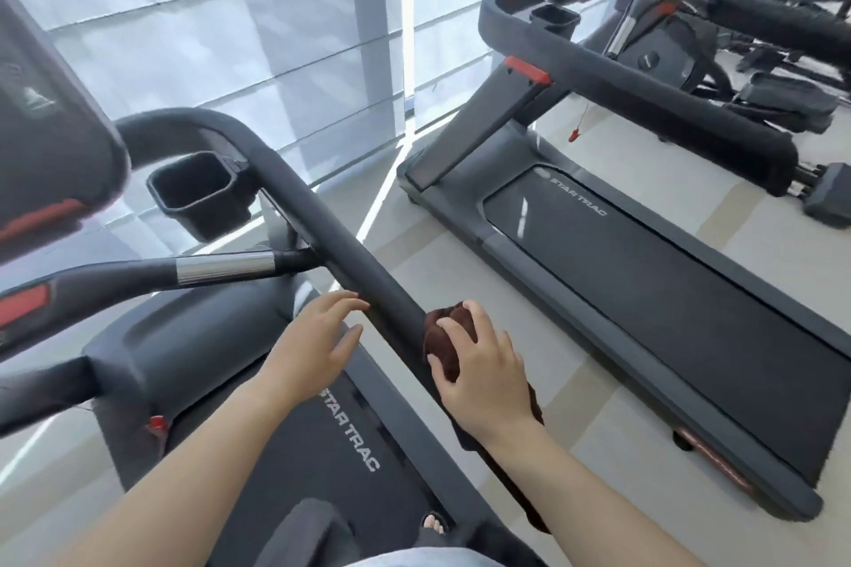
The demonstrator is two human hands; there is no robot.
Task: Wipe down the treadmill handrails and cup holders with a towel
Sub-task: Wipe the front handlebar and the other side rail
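Our right hand grips the brown towel on the handrail; our left hand, grip wide, touches the rail.

handrail bare ahead, cup holder beside

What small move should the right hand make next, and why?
Probably slide the towel up the handrail toward the cup holder: the right hand grips it low on the rail, a long bare stretch lies above, and the left hand touches that stretch.

a second treadmill on pale floor, window blinds behind.
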